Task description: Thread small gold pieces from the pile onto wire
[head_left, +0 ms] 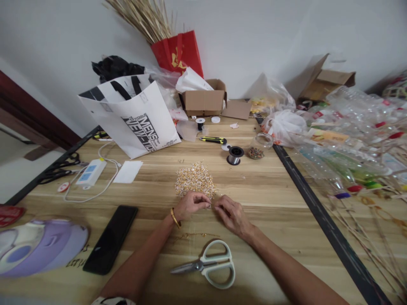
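Note:
My left hand (191, 203), with a gold bracelet (174, 217) at its wrist, is pinched at the near edge of a pile of small gold and white beads (194, 179). A tiny thing shows at its fingertips, too small to name. Just to the right, my right hand (233, 214) has its fingers closed together, and what they hold, if anything, is hidden. The fingertips of both hands nearly meet. Nearer to me lies a thin beaded gold strand (199, 234). Below that rest white-handled scissors (208, 266), blades pointing left.
Left are a black phone (110, 239), a power strip (91, 173) and a white paper bag (133, 120). Beyond the beads stand a wire spool (235, 156), a bead jar (256, 152), a utility knife (213, 140) and a cardboard box (203, 102). Plastic bottles (356, 114) crowd the right.

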`<state>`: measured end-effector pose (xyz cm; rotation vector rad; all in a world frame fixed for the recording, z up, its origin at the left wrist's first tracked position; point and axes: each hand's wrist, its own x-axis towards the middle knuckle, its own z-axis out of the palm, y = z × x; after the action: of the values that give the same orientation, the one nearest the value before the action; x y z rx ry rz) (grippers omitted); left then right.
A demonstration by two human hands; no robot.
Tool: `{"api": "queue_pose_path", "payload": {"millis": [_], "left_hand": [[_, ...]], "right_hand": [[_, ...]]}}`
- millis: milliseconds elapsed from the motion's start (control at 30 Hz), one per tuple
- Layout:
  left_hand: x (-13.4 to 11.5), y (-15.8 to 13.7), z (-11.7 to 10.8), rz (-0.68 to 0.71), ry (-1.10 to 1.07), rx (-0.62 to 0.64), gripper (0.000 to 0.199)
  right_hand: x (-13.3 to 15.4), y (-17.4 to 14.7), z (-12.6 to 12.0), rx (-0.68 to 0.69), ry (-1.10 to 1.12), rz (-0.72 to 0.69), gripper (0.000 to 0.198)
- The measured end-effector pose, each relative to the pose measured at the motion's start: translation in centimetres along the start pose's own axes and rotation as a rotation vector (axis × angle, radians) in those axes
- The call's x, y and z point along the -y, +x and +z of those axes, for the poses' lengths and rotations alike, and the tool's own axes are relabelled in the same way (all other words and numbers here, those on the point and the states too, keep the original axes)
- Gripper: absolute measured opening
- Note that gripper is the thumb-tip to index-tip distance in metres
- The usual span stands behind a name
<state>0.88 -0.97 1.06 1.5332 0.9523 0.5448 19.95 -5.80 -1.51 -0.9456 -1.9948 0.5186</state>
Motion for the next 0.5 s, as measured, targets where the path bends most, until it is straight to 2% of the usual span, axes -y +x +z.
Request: {"api": "queue_pose_path", "payload": {"millis": [500], "left_hand": [[0.27, 0.01, -0.19, -0.005, -0.024, -0.001, 0.018]], "right_hand": [[0.25, 0.0, -0.13, -0.022, -0.005, 0.006, 0.011]]}}
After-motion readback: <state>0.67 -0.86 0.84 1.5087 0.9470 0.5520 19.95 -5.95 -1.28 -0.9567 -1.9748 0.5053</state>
